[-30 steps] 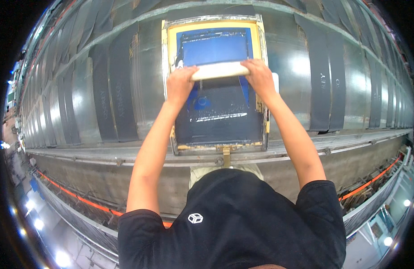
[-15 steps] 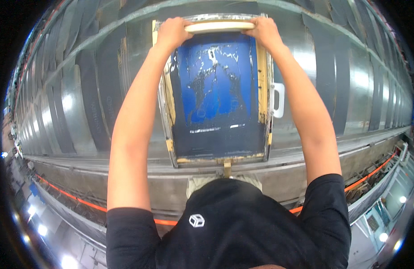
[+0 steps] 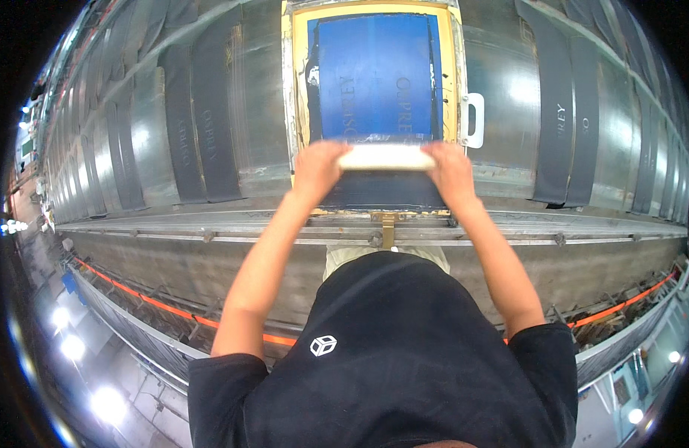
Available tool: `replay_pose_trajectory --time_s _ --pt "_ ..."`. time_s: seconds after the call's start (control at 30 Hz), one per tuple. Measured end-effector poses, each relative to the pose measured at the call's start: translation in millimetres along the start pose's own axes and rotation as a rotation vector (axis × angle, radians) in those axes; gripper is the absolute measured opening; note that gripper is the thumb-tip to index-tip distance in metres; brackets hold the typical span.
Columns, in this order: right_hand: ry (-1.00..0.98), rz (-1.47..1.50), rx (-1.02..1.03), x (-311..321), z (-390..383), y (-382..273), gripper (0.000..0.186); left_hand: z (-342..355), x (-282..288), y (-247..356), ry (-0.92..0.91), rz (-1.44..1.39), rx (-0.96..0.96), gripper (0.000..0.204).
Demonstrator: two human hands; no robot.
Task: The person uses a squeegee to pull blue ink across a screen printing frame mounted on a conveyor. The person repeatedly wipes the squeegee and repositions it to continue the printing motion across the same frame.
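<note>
My left hand (image 3: 317,170) and my right hand (image 3: 452,173) are closed on the two ends of a cream-coloured squeegee (image 3: 387,157). It lies crosswise over the near part of a printing screen, and its blade edge is hidden from above. Beyond it the blue mesh (image 3: 378,60) looks smooth, with dark lettering faintly showing through. Yellow tape (image 3: 302,82) borders the mesh inside the screen frame (image 3: 287,97). On the near side of the squeegee is a dark strip of screen (image 3: 385,190). A white handle (image 3: 475,123) sticks out from the frame's right side.
Dark fabric pieces (image 3: 213,127) lie in rows along the long shiny table (image 3: 266,112) on both sides of the screen. A metal rail (image 3: 284,233) runs along the table's near edge, with a brass-coloured bracket (image 3: 388,231) at the frame. An orange line (image 3: 150,302) curves below.
Both hands have drawn the squeegee from the screen's far end toward me. Where dark ink streaks and patches covered the mesh, it now shows an even blue behind the squeegee.
</note>
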State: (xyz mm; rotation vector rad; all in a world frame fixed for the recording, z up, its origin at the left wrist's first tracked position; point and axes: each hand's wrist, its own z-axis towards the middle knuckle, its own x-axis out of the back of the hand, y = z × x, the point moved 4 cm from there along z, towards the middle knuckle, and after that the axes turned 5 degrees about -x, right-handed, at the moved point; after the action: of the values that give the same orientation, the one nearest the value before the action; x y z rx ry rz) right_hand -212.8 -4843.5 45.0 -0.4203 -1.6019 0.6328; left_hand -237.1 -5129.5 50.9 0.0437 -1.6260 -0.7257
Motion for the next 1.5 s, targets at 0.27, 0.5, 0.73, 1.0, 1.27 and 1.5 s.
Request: replay_pose_trajectory --time_s 0.27,0.5,0.73,1.0,1.27,1.5 --pt "-0.18 0.265 0.075 13 -33 8 0.066 -78 -6 36 0.124 0.001 -0.022 0.03" --pt "0.41 0.285 -0.365 20 96 138 0.031 -73 -12 46 0.111 -0.076 -0.034 0.037" --pt "0.536 0.228 -0.359 29 110 54 0.028 -123 15 23 0.167 -0.105 -0.042 0.048" --pt "0.54 0.414 -0.298 -135 147 -137 0.027 -205 123 -161 0.119 -0.057 0.026 0.052" --pt "0.485 0.435 -0.346 -252 165 -283 0.024 -276 202 -309 0.078 -0.022 0.031 0.052" --pt "0.491 0.361 -0.338 -270 166 -278 0.025 -290 211 -324 0.097 0.093 0.037 0.058"
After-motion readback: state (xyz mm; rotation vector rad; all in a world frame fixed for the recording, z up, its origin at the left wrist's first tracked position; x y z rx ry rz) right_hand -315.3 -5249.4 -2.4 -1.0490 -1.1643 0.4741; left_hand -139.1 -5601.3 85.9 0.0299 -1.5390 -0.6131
